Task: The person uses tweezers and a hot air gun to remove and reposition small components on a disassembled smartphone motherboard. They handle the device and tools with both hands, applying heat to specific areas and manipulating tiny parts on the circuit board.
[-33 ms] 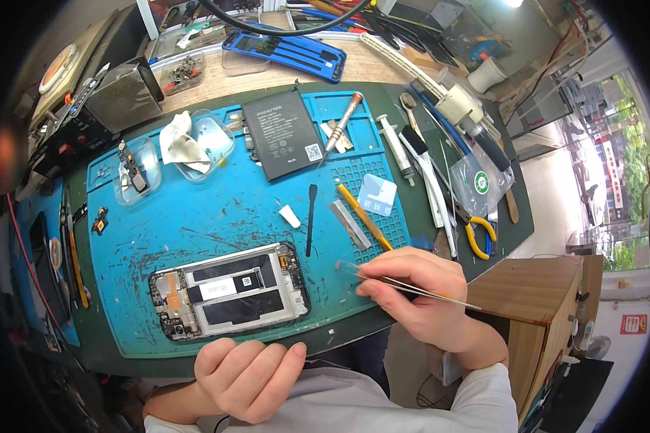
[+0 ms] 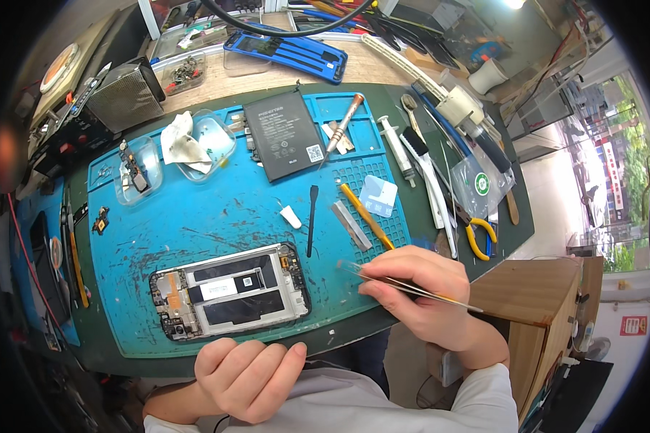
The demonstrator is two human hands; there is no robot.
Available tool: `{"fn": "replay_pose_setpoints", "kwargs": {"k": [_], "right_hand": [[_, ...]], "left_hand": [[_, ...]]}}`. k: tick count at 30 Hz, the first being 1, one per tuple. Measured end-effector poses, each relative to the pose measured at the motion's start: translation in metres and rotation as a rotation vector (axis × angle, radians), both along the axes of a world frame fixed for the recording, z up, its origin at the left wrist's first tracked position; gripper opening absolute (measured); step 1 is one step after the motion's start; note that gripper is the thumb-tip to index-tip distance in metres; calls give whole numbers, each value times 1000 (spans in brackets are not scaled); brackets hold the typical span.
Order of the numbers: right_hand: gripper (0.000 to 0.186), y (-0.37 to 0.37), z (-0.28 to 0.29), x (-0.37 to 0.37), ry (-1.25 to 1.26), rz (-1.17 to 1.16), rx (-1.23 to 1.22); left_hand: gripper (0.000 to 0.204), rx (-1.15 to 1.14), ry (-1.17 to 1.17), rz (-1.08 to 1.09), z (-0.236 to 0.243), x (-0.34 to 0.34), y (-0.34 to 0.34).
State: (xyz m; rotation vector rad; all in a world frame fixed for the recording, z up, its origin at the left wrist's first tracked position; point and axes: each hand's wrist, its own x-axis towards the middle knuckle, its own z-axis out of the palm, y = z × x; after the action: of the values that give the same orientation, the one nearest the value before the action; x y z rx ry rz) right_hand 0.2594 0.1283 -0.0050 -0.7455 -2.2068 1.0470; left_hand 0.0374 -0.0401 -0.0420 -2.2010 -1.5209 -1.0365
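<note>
My right hand (image 2: 419, 292), right of the phone, pinches thin metal tweezers (image 2: 430, 292) between thumb and fingers. At their tip is a small, see-through piece (image 2: 350, 266), too blurred to name. An opened phone (image 2: 231, 291) lies on the blue mat (image 2: 217, 209), its inner frame, boards and dark strips bare. Just below its near edge, my left hand (image 2: 249, 375) is curled closed, knuckles up. The inside of that fist is hidden. Beyond the phone lie a black spudger (image 2: 312, 220) and a small white piece (image 2: 290, 216).
A dark battery (image 2: 282, 137) and a screwdriver (image 2: 345, 124) lie at the mat's far side. Small plastic trays (image 2: 139, 173) stand left of them. On the right lie a syringe (image 2: 397, 150), a brush (image 2: 427, 173) and yellow-handled pliers (image 2: 479, 234).
My right hand and the tweezers have shifted very slightly to the right. My left hand and the phone stay in place.
</note>
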Motion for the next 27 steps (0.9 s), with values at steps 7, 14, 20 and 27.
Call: {"fn": "replay_pose_setpoints", "kwargs": {"k": [7, 14, 20, 27], "right_hand": [[23, 62, 14, -21, 33, 379, -77], [26, 63, -4, -44, 63, 453, -146], [28, 58, -4, -46, -21, 469, -105], [29, 59, -5, -51, 6, 503, -24]], "left_hand": [[24, -218, -98, 50, 24, -3, 1], [48, -411, -13, 171, 41, -17, 17], [66, -424, -6, 120, 40, -17, 30], [48, -343, 104, 149, 28, -16, 31]]}}
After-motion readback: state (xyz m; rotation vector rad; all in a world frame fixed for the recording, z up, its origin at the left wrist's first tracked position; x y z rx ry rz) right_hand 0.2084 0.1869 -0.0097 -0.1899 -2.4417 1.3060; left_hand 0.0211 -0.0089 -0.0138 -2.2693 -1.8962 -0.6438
